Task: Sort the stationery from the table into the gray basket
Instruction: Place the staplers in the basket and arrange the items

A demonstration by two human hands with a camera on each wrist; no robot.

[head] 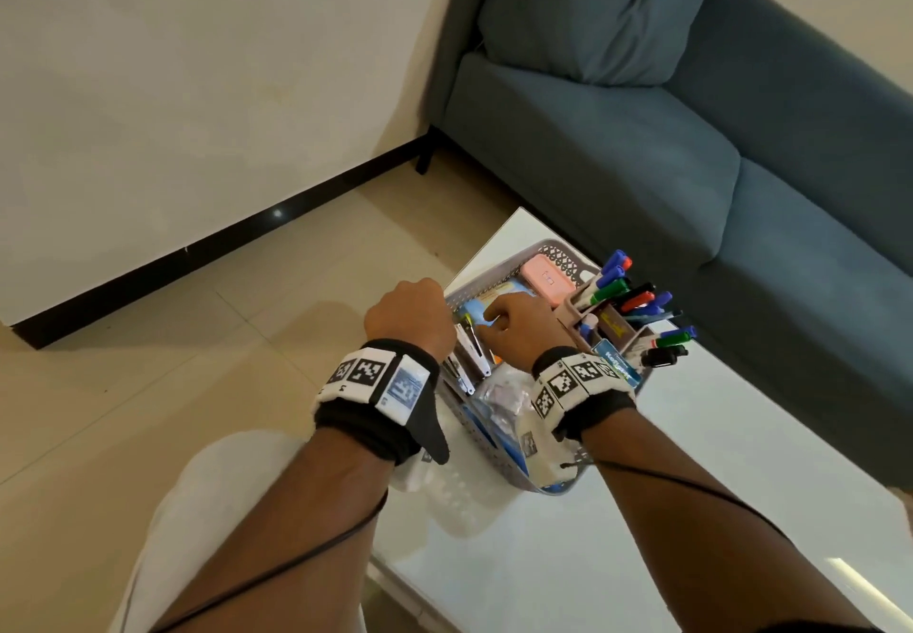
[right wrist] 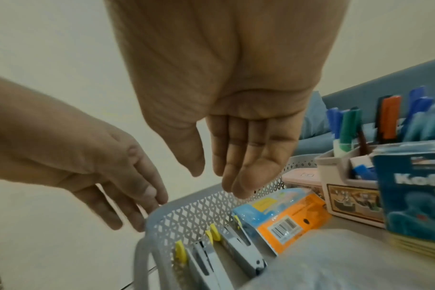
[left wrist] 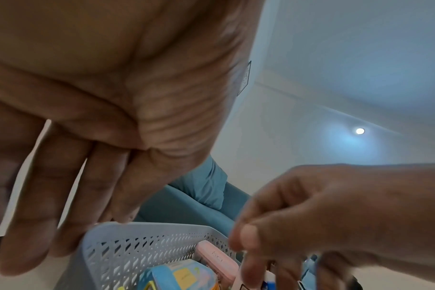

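On the dark blue glossy booklet cover (right wrist: pixel 415 198) at the right edge of your right wrist view you can read the white letters "Kon", cut off by the frame. The orange and blue plastic packet (right wrist: pixel 283 212) lying in the gray perforated plastic basket (right wrist: pixel 186 212) carries a white barcode sticker, its digits too small to read. Your black-and-white wristbands (head: pixel 378 375) show square coded markers, no legible words.

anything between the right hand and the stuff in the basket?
Nothing visible. The right hand hangs open over the gray basket, with clear air down to the orange-blue pack and the staplers. The left hand is outside the rim.
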